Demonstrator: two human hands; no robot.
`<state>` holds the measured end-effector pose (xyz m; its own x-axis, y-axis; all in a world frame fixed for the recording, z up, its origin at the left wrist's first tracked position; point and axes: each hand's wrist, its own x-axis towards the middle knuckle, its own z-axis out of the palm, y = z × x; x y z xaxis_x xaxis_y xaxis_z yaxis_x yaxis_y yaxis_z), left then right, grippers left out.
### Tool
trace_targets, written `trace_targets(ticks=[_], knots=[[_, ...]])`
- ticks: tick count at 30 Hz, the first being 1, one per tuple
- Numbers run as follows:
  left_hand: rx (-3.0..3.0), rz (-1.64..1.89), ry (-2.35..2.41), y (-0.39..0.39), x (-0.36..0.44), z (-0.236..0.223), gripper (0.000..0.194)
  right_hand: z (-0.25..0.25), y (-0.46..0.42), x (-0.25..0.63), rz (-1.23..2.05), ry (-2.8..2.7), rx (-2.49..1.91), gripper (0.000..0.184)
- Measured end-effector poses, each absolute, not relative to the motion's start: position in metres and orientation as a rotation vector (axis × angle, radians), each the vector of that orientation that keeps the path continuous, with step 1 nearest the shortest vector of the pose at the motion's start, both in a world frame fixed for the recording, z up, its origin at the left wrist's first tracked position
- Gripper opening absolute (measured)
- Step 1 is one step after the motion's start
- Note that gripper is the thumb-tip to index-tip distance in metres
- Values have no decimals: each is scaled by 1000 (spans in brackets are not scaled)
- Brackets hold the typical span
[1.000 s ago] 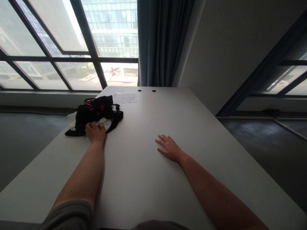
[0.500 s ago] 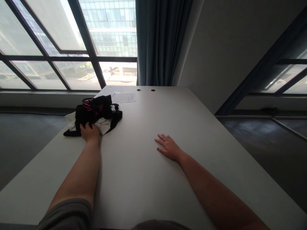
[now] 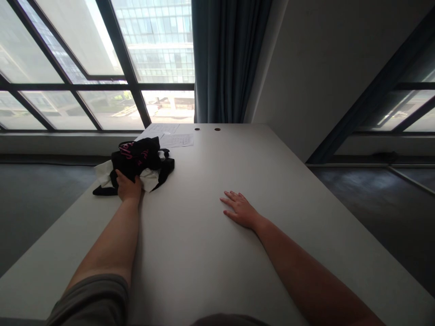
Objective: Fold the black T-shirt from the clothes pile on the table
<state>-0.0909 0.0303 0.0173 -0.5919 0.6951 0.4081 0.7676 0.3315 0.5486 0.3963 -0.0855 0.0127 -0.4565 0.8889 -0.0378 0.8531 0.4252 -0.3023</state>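
A pile of black cloth with pink lettering lies with some white cloth near the left edge of a long white table. My left hand reaches into the front of that pile, fingers closed on the black cloth. My right hand lies flat on the table's middle, fingers stretched out and holding nothing.
Sheets of paper lie at the table's far end beside two round cable holes. A dark curtain hangs behind, with large windows to the left. Dark floor flanks both long sides.
My left hand has pushed further into the cloth pile and closed on the black cloth. My right hand has stayed flat in place.
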Motion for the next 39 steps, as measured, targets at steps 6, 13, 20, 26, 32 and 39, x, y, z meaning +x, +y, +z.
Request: trace_targets(ticks=[6,13,20,26,32,39], knots=[[-1404,-1041,-2542,33,-97,20,45,12,-86,396,417,-2542,-1555,61],[-1356,-1119,-2380,24,-90,21,35,9,-84,396,426,-2537,-1549,60],[-1567,-1247,-1994,-1,-48,31,24,12,-86,396,413,-2545,-1547,60],[-1900,-1134,-1751,-3,-12,34,24,11,-86,396,401,-2549,-1537,59],[-2250,-748,-1762,6,-5,18,19,10,-86,397,399,-2536,-1539,59],[-2252,-867,-1845,11,-12,7,21,11,-86,397,406,-2540,-1545,59]])
